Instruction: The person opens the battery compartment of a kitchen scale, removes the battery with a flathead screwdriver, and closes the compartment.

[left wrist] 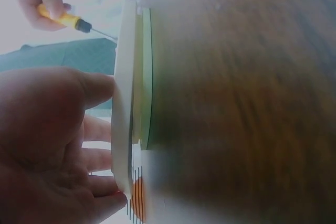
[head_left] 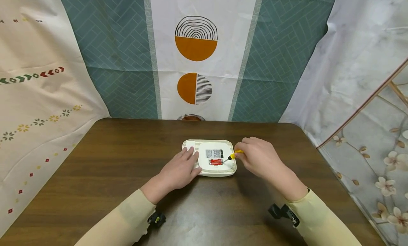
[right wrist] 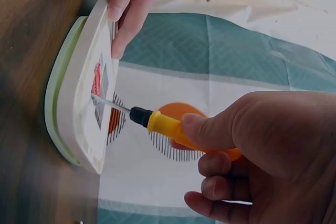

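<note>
A white, rounded rectangular device with a pale green lower part, which looks like an upturned kitchen scale (head_left: 203,174), lies on the table. A label and a red battery (head_left: 215,162) in a small recess show on its upper face. My left hand (head_left: 181,168) rests on its left side, fingers spread and touching the white surface. My right hand (head_left: 259,157) grips the yellow handle of a screwdriver (right wrist: 165,126) between thumb and fingers. The screwdriver slants down to the left, its metal tip at the right end of the battery; whether it touches the battery is unclear.
The brown wooden table (head_left: 127,150) extends around the device. A green and white patterned cloth (head_left: 197,69) hangs behind its far edge. Light cloths with printed flowers hang at both sides. A black wrist camera (head_left: 156,218) sits under each forearm.
</note>
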{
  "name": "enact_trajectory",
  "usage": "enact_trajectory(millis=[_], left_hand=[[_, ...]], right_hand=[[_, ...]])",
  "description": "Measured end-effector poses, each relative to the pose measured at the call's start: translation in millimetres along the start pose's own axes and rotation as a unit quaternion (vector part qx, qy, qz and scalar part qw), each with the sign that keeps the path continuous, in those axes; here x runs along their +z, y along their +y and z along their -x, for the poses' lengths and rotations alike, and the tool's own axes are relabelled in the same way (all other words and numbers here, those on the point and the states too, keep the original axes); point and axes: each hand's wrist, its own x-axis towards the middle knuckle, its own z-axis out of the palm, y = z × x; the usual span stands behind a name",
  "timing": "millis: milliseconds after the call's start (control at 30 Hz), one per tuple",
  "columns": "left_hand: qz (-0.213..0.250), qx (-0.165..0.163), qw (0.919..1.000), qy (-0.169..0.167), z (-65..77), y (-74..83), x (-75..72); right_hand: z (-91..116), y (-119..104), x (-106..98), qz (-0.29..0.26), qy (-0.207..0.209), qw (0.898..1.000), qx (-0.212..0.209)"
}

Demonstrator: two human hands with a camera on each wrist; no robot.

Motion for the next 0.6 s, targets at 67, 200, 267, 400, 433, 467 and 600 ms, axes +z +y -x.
enact_trajectory(millis=[67,200,267,400,433,467,600], left_hand=[[0.000,0.001,1.0000,0.001,-0.3,-0.3,-0.4],[-0.003,0.002,1.0000,0.004,-1.6,-1.3,-0.5],[-0.007,0.000,1.0000,0.002,-2.3,-1.4,-0.5],[-0.006,0.000,1.0000,0.002,-3.0,-0.9,-0.3],[-0.007,0.000,1.0000,0.000,-3.0,-0.8,-0.1],[-0.006,0.002,1.0000,0.001,-2.8,-0.7,0.2],[-0.007,0.007,0.9999,0.004,-1.5,-0.8,1.5]], right_hand=[[-3.0,0.3,-0.5,-0.001,-0.009,1.000,0.002],[-7.4,5.6,0.2,-0.025,-0.029,0.999,0.020],[-8.0,9.9,1.0,-0.041,-0.036,0.998,0.033],[-4.4,19.7,5.4,-0.070,-0.043,0.995,0.060],[-2.5,22.2,7.1,-0.077,-0.044,0.994,0.066],[-0.4,24.6,9.0,-0.083,-0.045,0.993,0.072],[8.3,31.9,15.9,-0.104,-0.042,0.990,0.087]])
